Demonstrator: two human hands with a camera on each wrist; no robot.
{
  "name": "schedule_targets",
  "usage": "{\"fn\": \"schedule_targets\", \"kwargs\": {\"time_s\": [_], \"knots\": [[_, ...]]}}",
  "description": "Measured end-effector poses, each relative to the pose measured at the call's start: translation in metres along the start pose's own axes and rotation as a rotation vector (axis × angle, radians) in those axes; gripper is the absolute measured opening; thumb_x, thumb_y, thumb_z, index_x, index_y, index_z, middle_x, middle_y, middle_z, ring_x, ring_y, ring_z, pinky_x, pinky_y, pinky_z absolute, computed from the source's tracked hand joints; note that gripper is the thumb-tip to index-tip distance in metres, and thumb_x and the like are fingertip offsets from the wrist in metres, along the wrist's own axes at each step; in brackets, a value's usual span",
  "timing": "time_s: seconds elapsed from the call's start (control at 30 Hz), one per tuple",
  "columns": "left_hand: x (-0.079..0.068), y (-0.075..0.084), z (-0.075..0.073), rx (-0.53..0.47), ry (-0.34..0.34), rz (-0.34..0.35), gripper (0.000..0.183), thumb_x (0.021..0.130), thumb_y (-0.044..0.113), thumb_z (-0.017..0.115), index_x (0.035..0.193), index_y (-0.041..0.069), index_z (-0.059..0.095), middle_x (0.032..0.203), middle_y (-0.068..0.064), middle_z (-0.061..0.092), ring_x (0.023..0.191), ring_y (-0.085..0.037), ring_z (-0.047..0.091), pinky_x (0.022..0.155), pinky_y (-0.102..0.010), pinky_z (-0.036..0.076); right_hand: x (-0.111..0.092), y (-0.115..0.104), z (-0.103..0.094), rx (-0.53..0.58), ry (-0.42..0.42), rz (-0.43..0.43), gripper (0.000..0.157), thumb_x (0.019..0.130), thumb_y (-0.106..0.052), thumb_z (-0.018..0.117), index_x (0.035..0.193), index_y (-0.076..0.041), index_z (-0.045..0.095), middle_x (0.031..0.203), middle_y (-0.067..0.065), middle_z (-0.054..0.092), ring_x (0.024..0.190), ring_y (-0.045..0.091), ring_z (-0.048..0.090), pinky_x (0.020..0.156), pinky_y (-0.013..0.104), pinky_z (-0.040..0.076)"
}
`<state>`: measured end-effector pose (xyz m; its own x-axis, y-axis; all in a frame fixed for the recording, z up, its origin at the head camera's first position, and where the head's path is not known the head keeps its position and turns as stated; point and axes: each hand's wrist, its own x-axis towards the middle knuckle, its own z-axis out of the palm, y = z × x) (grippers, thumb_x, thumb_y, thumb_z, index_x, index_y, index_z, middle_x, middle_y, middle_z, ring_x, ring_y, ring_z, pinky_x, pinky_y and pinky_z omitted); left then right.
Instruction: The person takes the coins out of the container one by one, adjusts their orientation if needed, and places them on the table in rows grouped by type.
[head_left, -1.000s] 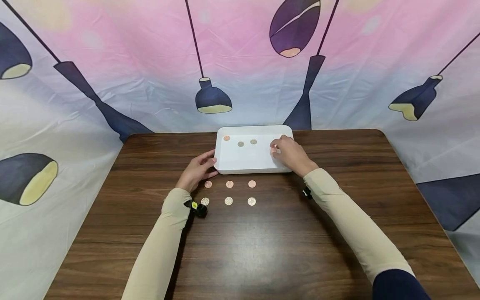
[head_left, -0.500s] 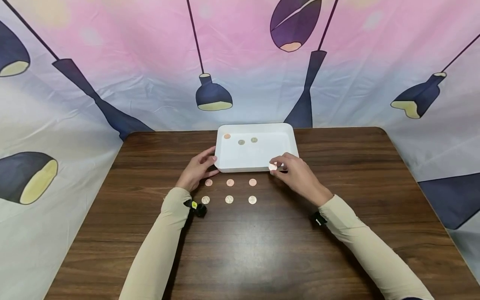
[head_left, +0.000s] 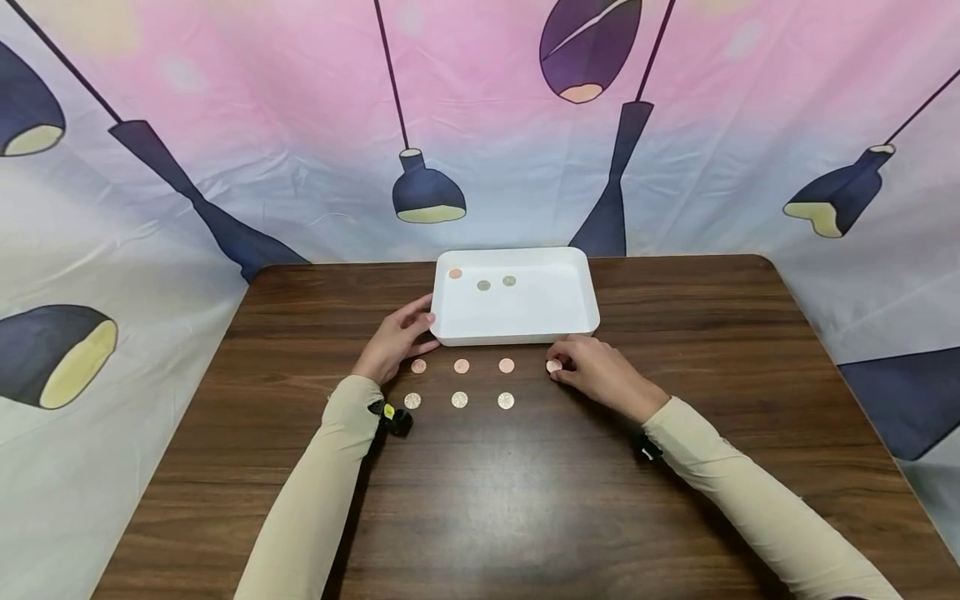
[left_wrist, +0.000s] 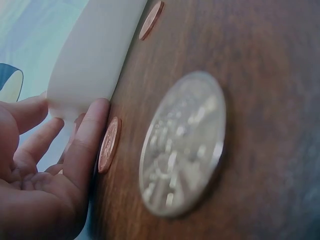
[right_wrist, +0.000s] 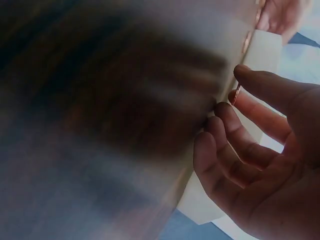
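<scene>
**A thin coin [head_left: 553,365], best taken by its edge**

We pinch the coin between the thumb and a finger of our right hand [head_left: 600,372], just on the near side of the white tray [head_left: 517,340], toward its right end. It lines up to the right of three copper coins [head_left: 461,366]; we cannot tell whether it touches the table [head_left: 487,517].

We judge it light, hard and stiff, with nothing fragile about it. Its faces are probably a little slippery, and so thin a disc, lying flat, should give fingers little to catch. We would take hold at opposite points of its edge, using the very tips. The same should go for the three pale coins [head_left: 460,400] nearer us, and for the reddish coin [head_left: 455,273] at far left in the tray and the two greyish coins [head_left: 483,285] to its right.

Our left hand [head_left: 395,340] has its fingers spread, tips touching the tray at its near left corner. The tray looks light and rigid, so we expect it to slide easily; that corner is a sound place to steady it.
</scene>
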<state>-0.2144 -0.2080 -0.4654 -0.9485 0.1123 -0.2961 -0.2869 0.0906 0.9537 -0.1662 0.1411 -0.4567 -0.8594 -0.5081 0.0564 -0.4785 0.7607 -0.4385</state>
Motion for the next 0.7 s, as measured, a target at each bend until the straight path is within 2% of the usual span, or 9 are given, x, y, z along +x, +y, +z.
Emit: {"fn": "schedule_targets", "kwargs": {"time_s": [0.17,0.4,0.57,0.7], "knots": [[0.0015,-0.0006,0.0005,0.007,0.001,-0.003,0.054,0.111,0.023,0.057,0.163,0.025,0.043,0.140,-0.016,0.051,0.130,-0.030,0.058,0.096,-0.032,0.059,0.0004,-0.0004,0.0036,-0.042,0.016,-0.002,0.009,0.098,-0.019,0.078,0.106,-0.015,0.077,0.100,-0.001,0.070,0.089,0.018,0.066,0.078,0.047,0.057],[-0.0011,0.0017,-0.0011,0.005,0.008,-0.018,0.054,0.111,0.023,0.056,0.163,0.024,0.043,0.144,-0.017,0.051,0.131,-0.030,0.057,0.096,-0.032,0.059,0.0056,-0.0034,0.0075,-0.039,0.011,-0.012,0.005,0.101,-0.020,0.074,0.103,-0.016,0.076,0.085,-0.008,0.063,0.076,0.012,0.057,0.068,0.040,0.053],[-0.0005,0.0016,0.0001,-0.001,0.009,-0.024,0.054,0.111,0.024,0.057,0.163,0.025,0.044,0.143,-0.016,0.051,0.131,-0.029,0.057,0.096,-0.031,0.059,0.0061,-0.0029,0.0075,-0.028,0.012,0.008,0.007,0.100,-0.018,0.075,0.104,-0.012,0.074,0.080,-0.006,0.060,0.074,0.012,0.057,0.066,0.037,0.052],[0.0002,0.0010,0.0008,0.002,0.010,-0.026,0.053,0.111,0.025,0.057,0.163,0.025,0.044,0.143,-0.015,0.051,0.132,-0.029,0.057,0.095,-0.031,0.059,0.0045,-0.0024,0.0058,-0.012,0.016,0.018,0.008,0.100,-0.018,0.076,0.099,-0.011,0.072,0.079,-0.005,0.060,0.072,0.012,0.057,0.065,0.036,0.051]]}}
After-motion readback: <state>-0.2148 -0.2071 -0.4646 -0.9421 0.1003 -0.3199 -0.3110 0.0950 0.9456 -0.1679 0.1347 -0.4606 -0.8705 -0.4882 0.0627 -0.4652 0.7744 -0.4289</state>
